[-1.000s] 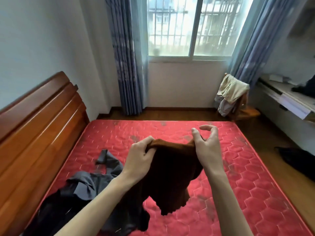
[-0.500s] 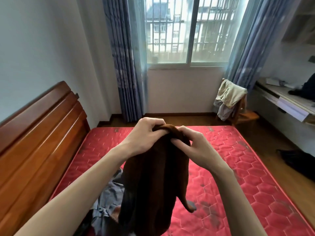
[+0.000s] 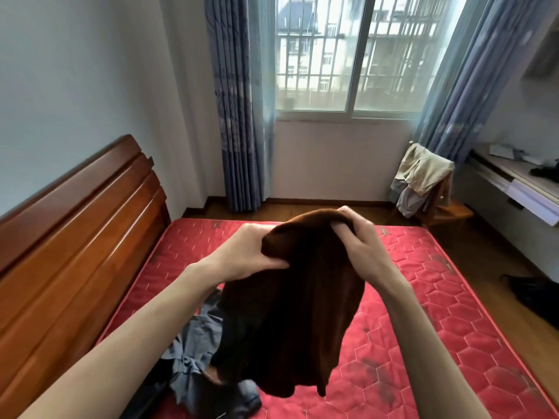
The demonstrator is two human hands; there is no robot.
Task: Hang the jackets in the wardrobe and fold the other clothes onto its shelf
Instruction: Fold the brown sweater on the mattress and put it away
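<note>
A dark brown knitted garment (image 3: 290,313) hangs in the air above the red mattress (image 3: 423,343). My left hand (image 3: 245,255) grips its top edge on the left side. My right hand (image 3: 360,246) pinches the top edge on the right, fingers curled over the fabric. A heap of grey and dark clothes (image 3: 196,367) lies on the mattress below and to the left, partly hidden by the brown garment. No wardrobe is in view.
A wooden headboard (image 3: 75,237) runs along the left. Beige and grey clothes (image 3: 423,173) are draped on a wooden chair by the window. A white desk (image 3: 520,189) stands at the right, with a dark item (image 3: 538,297) on the floor below it.
My hands came together with the brown garment, then spread apart again. The garment now hangs wider and flatter, and the view has tilted upward.
</note>
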